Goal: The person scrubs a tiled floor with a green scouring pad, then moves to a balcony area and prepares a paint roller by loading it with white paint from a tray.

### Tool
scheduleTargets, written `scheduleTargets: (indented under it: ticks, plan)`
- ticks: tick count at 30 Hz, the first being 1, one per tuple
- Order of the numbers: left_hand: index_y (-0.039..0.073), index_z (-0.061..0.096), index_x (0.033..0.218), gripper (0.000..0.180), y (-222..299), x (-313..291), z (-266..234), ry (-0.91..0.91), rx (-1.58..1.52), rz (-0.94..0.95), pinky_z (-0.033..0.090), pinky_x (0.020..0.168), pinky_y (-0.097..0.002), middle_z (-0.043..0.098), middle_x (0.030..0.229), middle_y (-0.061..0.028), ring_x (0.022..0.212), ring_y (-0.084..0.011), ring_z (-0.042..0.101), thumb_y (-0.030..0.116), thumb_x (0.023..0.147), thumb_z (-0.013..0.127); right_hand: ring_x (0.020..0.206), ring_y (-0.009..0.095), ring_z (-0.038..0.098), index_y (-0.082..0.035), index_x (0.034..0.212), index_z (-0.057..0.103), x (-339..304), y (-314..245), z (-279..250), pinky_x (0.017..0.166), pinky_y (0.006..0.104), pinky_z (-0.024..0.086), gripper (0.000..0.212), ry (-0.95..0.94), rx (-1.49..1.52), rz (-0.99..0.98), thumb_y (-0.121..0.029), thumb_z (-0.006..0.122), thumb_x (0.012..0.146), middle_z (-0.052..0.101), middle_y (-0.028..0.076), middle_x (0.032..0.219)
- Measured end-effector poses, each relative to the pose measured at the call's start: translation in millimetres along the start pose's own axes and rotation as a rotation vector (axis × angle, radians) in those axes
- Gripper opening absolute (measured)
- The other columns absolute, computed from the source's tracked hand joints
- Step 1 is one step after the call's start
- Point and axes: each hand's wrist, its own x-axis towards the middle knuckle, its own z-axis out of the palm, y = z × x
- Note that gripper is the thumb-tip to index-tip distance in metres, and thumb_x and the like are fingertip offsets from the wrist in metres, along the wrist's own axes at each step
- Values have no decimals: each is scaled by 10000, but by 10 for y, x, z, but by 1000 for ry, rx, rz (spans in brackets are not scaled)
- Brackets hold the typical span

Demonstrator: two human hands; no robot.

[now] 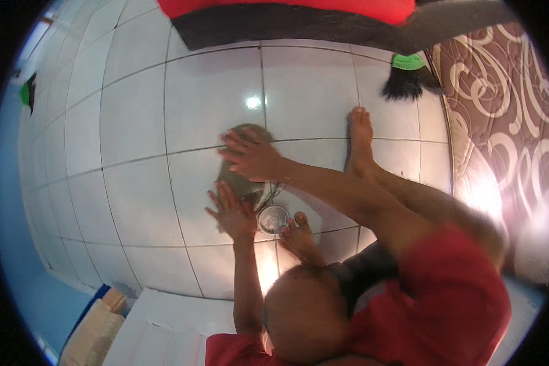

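A dark olive-grey item [241, 178], which looks soft and flat, lies on the white floor tiles. I cannot make out its exact kind. Across its far part rests my right hand [250, 157], fingers spread and pressing flat. My left hand [233, 212] is at its near left edge, fingers also apart, with the fingertips on or beside it. Just right of my left hand is a round, clear lid or shallow dish [273, 218] on the floor by my foot [302, 241]. A thin dark strand [277, 190] shows between the item and the dish.
A broom head with green top and black bristles [405, 79] lies at the far right, beside a brown patterned mattress [494, 79]. Dark furniture with a red top [299, 18] spans the far side. A white panel [158, 323] and beige folded-looking things [94, 332] are near left.
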Motion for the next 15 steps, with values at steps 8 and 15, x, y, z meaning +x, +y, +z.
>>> scheduleTargets:
  ticks: [8, 15]
  plan:
    - [49, 178, 1718, 738, -87, 1396, -169, 337, -158, 209, 149, 1274, -688, 217, 1770, -211, 1621, -482, 185, 421, 1118, 390, 1651, 200, 195, -342, 1585, 501, 1302, 743, 22, 1348, 530, 105, 527, 14, 23, -95, -555, 383, 1118, 310, 11, 1758]
    - [64, 225, 1708, 713, 1296, 2719, -332, 349, -66, 528, 153, 1293, -659, 254, 1755, -212, 1629, -410, 223, 413, 1112, 399, 1571, 222, 377, -369, 1626, 446, 878, 2456, -405, 1303, 531, 209, 602, 55, -236, 294, -635, 327, 1099, 431, 2, 1700]
